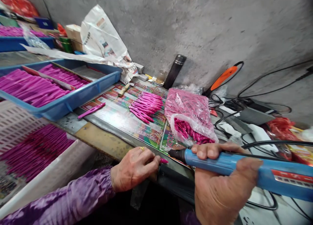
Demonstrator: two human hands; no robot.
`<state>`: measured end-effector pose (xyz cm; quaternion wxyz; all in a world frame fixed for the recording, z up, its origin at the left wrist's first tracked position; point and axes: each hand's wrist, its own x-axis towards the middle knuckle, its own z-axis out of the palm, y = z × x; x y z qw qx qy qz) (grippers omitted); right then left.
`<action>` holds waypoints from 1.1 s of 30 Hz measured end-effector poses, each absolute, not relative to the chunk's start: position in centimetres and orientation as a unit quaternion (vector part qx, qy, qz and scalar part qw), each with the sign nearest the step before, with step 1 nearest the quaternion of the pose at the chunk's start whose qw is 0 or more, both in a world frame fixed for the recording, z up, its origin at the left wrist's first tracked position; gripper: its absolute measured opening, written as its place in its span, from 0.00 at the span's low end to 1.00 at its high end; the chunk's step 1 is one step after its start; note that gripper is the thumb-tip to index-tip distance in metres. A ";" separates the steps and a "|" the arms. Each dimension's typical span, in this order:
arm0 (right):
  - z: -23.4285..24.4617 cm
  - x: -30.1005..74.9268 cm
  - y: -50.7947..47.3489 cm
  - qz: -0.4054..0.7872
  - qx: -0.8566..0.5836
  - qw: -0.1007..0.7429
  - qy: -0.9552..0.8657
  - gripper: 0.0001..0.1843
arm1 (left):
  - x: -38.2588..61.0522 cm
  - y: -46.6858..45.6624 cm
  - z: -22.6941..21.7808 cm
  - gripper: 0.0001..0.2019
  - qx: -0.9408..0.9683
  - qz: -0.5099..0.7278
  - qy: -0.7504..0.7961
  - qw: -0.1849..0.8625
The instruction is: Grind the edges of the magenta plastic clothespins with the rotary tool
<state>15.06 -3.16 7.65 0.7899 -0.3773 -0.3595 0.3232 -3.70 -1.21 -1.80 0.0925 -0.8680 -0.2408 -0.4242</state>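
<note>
I'm counting one left hand (135, 168), one right hand (217, 190), one blue handheld tool (220, 164), one black flask (174, 72), one orange handle (224, 77) and two blue trays (90, 92) holding pink sticks (36, 86) (those are lying too thickly for counting).

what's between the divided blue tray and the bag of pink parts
Head view: a pile of slim pink pieces, a wooden-handled tool and one lone pink piece.

- Power tool (220, 164): blue body, black nose, red-and-silver label
- Held rod (164, 161): magenta
- Rod pile (146, 106): magenta
- Printed sheet (110, 119): green, red and purple blocks, pink-outlined lettering
- Tray (97, 85): blue
- Sleeve (73, 195): purple, paler blotches
- Flask (174, 72): black, silvery bands
- Wall (156, 23): mottled grey
</note>
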 end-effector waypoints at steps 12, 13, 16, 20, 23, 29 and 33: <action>8.1 15.1 -4.6 0.336 -0.385 0.791 -0.337 0.28 | -3.5 -1.2 -1.9 0.10 -0.862 -0.438 -0.244 0.073; 8.1 15.1 -4.6 0.337 -0.384 0.792 -0.335 0.29 | -3.4 -1.2 -1.9 0.09 -0.861 -0.441 -0.245 0.068; 8.0 15.0 -4.5 0.341 -0.384 0.793 -0.327 0.30 | -3.3 -1.2 -2.2 0.09 -0.856 -0.449 -0.248 0.060; 8.0 15.1 -4.5 0.342 -0.391 0.792 -0.321 0.31 | -3.3 -1.2 -2.2 0.09 -0.858 -0.449 -0.245 0.053; 8.1 15.2 -4.5 0.345 -0.395 0.789 -0.321 0.32 | -3.3 -1.2 -2.1 0.08 -0.858 -0.451 -0.242 0.050; 8.2 15.4 -4.6 0.349 -0.393 0.787 -0.325 0.32 | -3.1 -1.2 -1.9 0.07 -0.850 -0.458 -0.251 0.074; 8.1 15.3 -4.6 0.345 -0.391 0.786 -0.331 0.32 | -3.1 -1.2 -1.6 0.10 -0.847 -0.456 -0.257 0.099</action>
